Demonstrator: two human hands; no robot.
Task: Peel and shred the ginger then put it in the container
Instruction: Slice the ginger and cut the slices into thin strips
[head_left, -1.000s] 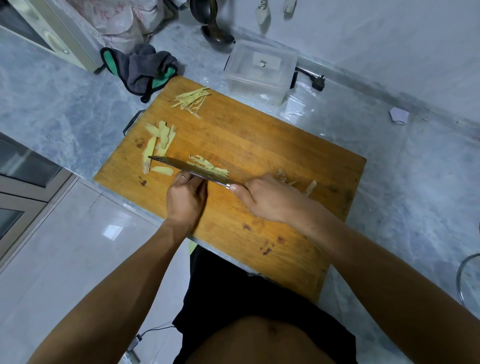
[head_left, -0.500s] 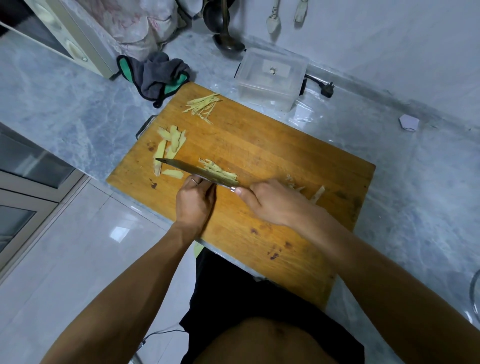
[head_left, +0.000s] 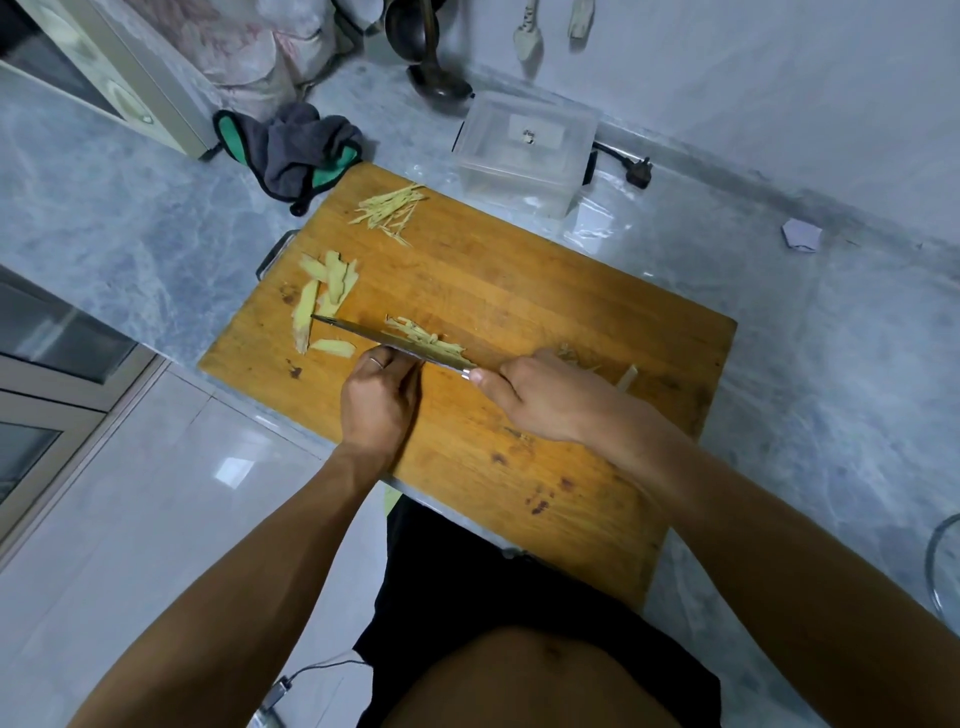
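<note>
On the wooden cutting board (head_left: 519, 291) my right hand (head_left: 540, 397) grips the handle of a knife (head_left: 384, 340), its blade lying edge-down across the board. Freshly cut ginger shreds (head_left: 423, 335) sit just beyond the blade. My left hand (head_left: 379, 400), fingers curled, holds something down against the near side of the blade; the piece itself is hidden. Flat ginger slices (head_left: 324, 291) lie at the board's left end, and a heap of thin ginger strips (head_left: 389, 208) at its far corner. The clear plastic container (head_left: 524, 150) stands behind the board.
A grey and green cloth (head_left: 296, 150) lies left of the container, a dark ladle (head_left: 431, 73) behind it, a black plug (head_left: 636, 174) to its right. Peel scraps (head_left: 626, 376) lie beside my right hand. A glass rim (head_left: 940, 566) shows at the right edge.
The knife and both hands stay at the same spot on the board, the blade working beside the shreds; mainly the camera view has shifted slightly.
</note>
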